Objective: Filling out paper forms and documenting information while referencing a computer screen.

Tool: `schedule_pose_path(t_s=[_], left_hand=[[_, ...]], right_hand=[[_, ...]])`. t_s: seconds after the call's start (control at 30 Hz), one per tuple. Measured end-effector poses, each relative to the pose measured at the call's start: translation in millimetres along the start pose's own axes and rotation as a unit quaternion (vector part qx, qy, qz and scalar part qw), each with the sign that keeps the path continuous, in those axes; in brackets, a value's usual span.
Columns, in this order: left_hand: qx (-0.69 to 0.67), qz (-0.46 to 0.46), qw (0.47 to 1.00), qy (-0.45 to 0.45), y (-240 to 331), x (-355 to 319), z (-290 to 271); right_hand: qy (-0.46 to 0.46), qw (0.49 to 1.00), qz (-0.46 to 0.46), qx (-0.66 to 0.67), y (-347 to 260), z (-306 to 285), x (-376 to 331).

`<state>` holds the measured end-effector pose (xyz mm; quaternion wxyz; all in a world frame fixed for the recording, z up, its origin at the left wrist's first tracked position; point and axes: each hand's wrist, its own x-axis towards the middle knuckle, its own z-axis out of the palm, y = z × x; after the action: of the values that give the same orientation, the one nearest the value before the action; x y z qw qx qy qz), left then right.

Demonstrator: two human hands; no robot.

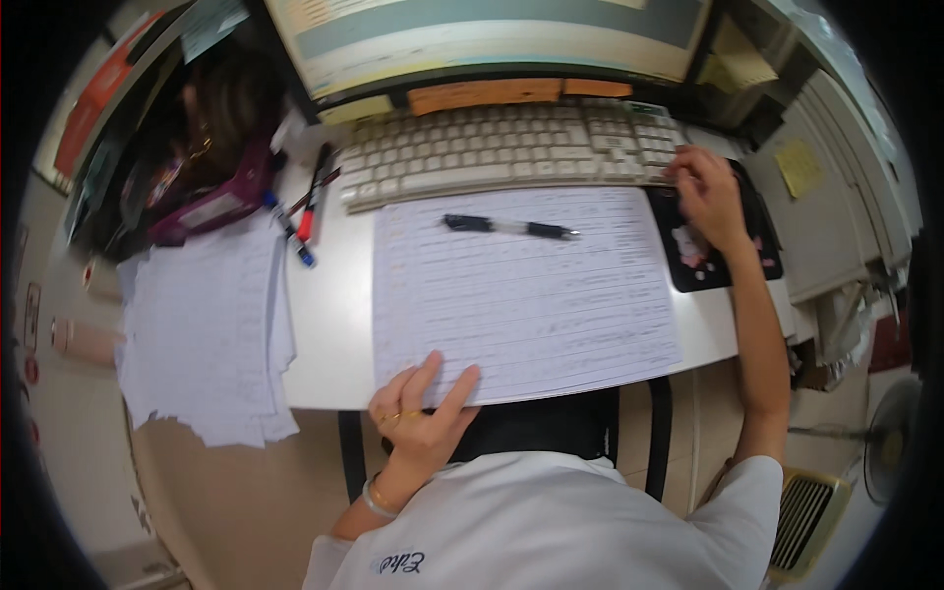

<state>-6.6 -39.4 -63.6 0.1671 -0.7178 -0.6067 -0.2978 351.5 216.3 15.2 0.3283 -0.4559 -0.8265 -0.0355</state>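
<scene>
My left hand [421,413] rests with its fingers spread on the lower left edge of a sheet of lined paper [521,315] covered in handwriting. A ring and a bangle show on that hand and wrist. Across the upper part of the sheet lies a black pen with a clear middle [509,227], touched by neither hand. My right hand [710,195] has its fingers bent over the number pad at the right end of a pale keyboard [492,147]. Its palm is above a black mouse pad [708,258] with a pink and white picture. No held thing shows in it.
A monitor [501,44] stands behind the keyboard, with orange notes [484,95] along its base. At left are stacked papers [202,339], a blue marker [289,231], a red marker [313,202] and a purple holder [221,202]. A grey cabinet [826,211] borders the right side.
</scene>
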Motion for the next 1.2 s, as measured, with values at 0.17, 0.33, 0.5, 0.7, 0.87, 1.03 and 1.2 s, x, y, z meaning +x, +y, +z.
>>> schedule_pose_path(t_s=[0.17, 0.33, 0.5, 0.7, 0.87, 1.03, 1.2], left_hand=[[0.0, 0.011, 0.999, 0.033, 0, -3, 3], [-0.008, 0.01, 1.0, 0.027, -1, -4, 1], [-0.004, 0.011, 1.0, 0.024, -1, -5, 0], [-0.008, 0.012, 1.0, 0.027, -1, -4, 1], [-0.01, 0.005, 1.0, 0.024, 0, -4, 0], [-0.01, 0.008, 1.0, 0.025, 0, -3, 0], [-0.013, 0.01, 0.999, 0.03, -1, -4, 2]], right_hand=[[0.01, 0.992, 0.084, 0.092, -3, 7, 10], [0.014, 0.993, 0.099, 0.063, 4, 10, 12], [-0.005, 0.998, 0.062, 0.019, -1, 2, 5], [0.017, 0.999, 0.036, 0.004, -6, 13, 11], [0.015, 0.999, 0.027, -0.007, -8, 12, 12], [0.001, 0.999, -0.03, -0.034, -15, 15, 10], [-0.002, 1.0, 0.024, 0.014, -17, 11, 8]])
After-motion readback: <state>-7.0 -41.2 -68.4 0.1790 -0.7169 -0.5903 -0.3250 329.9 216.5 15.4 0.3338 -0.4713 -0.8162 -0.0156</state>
